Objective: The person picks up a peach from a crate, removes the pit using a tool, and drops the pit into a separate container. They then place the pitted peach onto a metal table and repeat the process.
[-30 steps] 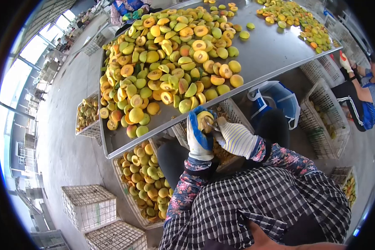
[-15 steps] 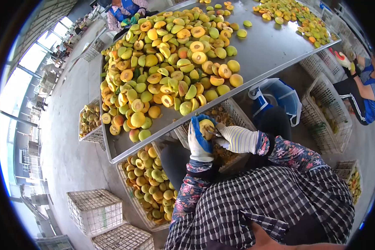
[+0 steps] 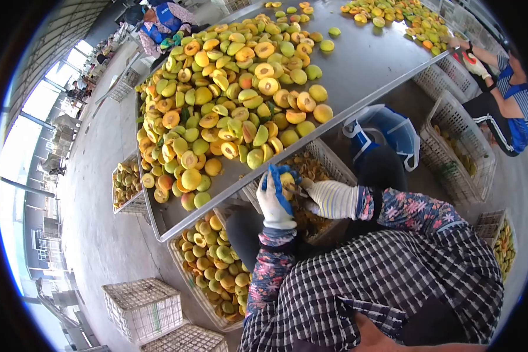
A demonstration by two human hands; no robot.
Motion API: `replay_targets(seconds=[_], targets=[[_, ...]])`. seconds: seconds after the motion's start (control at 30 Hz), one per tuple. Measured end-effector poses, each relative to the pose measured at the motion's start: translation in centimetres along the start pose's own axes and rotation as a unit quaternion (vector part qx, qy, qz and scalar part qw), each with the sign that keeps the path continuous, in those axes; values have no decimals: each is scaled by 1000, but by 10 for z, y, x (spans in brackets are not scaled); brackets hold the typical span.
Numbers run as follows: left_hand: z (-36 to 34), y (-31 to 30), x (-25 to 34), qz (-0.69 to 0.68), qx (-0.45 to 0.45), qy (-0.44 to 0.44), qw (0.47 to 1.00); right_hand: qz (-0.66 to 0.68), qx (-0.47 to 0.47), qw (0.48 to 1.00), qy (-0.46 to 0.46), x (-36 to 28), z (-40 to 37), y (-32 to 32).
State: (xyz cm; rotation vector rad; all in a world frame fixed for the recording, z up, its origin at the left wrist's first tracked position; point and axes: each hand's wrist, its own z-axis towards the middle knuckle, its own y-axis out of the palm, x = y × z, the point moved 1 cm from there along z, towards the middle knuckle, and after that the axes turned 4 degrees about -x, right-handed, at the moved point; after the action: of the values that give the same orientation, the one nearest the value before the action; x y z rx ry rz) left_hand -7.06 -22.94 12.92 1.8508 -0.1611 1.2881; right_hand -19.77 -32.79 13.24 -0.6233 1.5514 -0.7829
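My left hand (image 3: 277, 200), in a white glove with a blue palm, is closed around a cut yellow-green fruit (image 3: 286, 183) below the metal table's edge. My right hand (image 3: 333, 198), in a striped glove, is closed on a small tool (image 3: 300, 192) whose metal end meets the fruit; its handle is mostly hidden. Both hands are over a crate (image 3: 334, 166) with brown-orange scraps. Beyond them, a big pile of halved fruit (image 3: 217, 100) lies on the metal table (image 3: 364, 70).
A crate of fruit halves (image 3: 179, 258) stands at lower left beside pale crates (image 3: 149, 311). A blue-and-white bag (image 3: 393, 132) and a long crate (image 3: 457, 155) are at right. One person (image 3: 513, 94) reaches over the table's right end; another (image 3: 164, 26) is at upper left.
The view has shifted slightly. Both hands keep hold of the fruit and tool. The person at right now reaches a hand toward the fruit on the table.
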Motion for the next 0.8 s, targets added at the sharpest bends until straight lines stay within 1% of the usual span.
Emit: replay_targets(seconds=[0.03, 0.07, 0.1, 0.13, 0.17, 0.2, 0.23, 0.27, 0.3, 0.33, 0.37, 0.4, 0.43, 0.47, 0.5, 0.53, 0.57, 0.6, 0.67, 0.7, 0.73, 0.77, 0.8], targets=[[12, -19, -15, 18, -36, 11, 999, -1, 16, 1000, -8, 5, 0, 6], [11, -18, -11, 81, -40, 14, 996, 26, 40, 999, -15, 7, 3, 14], [6, -11, -8, 245, -21, 137, 960, 182, 64, 981, -27, 25, 13, 48], [3, -10, -8, 211, -6, 133, 968, 239, 81, 967, -35, 28, 18, 62], [0, -8, -8, 176, 9, 131, 976, 295, 98, 949, -45, 19, 23, 62], [-2, -6, -8, 141, 25, 130, 981, 257, 108, 959, -50, 13, 19, 59], [-8, 0, -9, 198, 33, 180, 963, 217, 121, 967, -54, 9, 17, 55], [-9, -1, -9, 290, 20, 222, 931, 197, 79, 977, -17, 13, 19, 51], [-9, -2, -9, 379, 17, 268, 886, 176, 37, 983, 21, 22, 22, 47], [-10, -2, -10, 455, 22, 315, 832, 187, 15, 982, 39, 24, 21, 49], [-10, -2, -3, 520, 11, 339, 784, 196, -7, 979, 58, 27, 20, 50], [-9, -1, 0, 579, 3, 363, 730, 233, -8, 971, 57, 27, 20, 50], [-6, 1, 1, 341, -55, 189, 919, 268, -10, 962, 55, 29, 22, 49], [-5, 2, 2, 38, 0, 29, 999, 197, -6, 980, 27, 22, 18, 38], [-7, 1, 5, 52, -17, 28, 998, 125, 2, 992, 1, 13, 13, 26], [-8, 1, 7, 67, -34, 28, 997, 79, 1, 997, -1, 8, 9, 15], [-6, -4, 4, 155, -30, 87, 984, 34, 0, 999, -4, 4, 6, 7], [-3, -7, 0, 242, -25, 146, 959, -12, 1, 1000, -9, 1, 8, 1], [-2, -3, -2, 192, -7, 160, 968, -19, 37, 999, 11, -8, 8, -2], [-6, 4, -2, 51, 8, 113, 992, -24, 54, 998, 22, -12, 6, -1], [-7, 11, 0, -94, 21, 66, 993, 31, 77, 997, -1, -6, 9, 8], [-9, 15, 4, -108, 18, 53, 993, 89, 99, 991, -23, -9, 13, 13], [-11, 14, 4, -57, 10, 84, 995, 75, 104, 992, -15, -7, 10, 16]])
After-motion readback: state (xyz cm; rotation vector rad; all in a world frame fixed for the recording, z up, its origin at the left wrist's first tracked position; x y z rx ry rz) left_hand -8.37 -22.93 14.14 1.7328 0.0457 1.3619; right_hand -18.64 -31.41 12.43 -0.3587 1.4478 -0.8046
